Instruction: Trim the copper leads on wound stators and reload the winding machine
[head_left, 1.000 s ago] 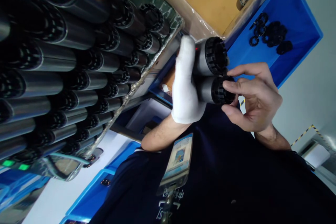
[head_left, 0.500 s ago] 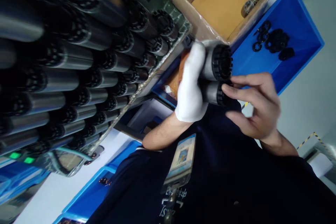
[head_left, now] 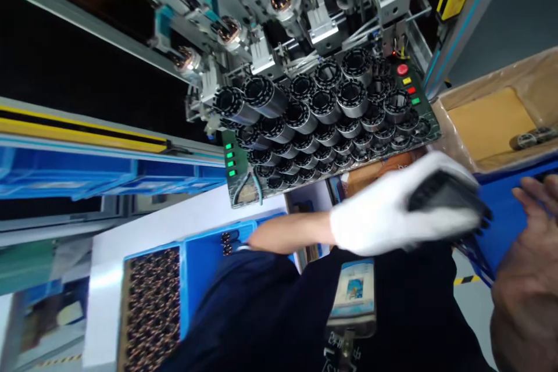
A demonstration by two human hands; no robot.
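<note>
My left hand (head_left: pixel 392 209), in a white glove, is wrapped round a dark metal cylinder (head_left: pixel 449 203) with black toothed ends; motion blurs both. At the right edge my bare right hand (head_left: pixel 529 261) is over the blue bin (head_left: pixel 501 209), its fingers apart at the bin's far side. Whether its fingertips touch anything is hard to make out. Up and to the left of my gloved hand, rows of similar cylinders (head_left: pixel 322 106) with black slotted rings stand on the machine's table.
A machine (head_left: pixel 320 26) with copper-wound parts stands behind the cylinders. Green pliers (head_left: pixel 249 186) lie at the table's corner. A cardboard box (head_left: pixel 457 133) is at the right. At lower left, a tray (head_left: pixel 152 302) holds many copper-wound parts beside a blue bin (head_left: pixel 200 267).
The view has swung round to show the machine. My left hand has moved right with the cylinder, and my right hand has left the black ring and gone to the blue bin.
</note>
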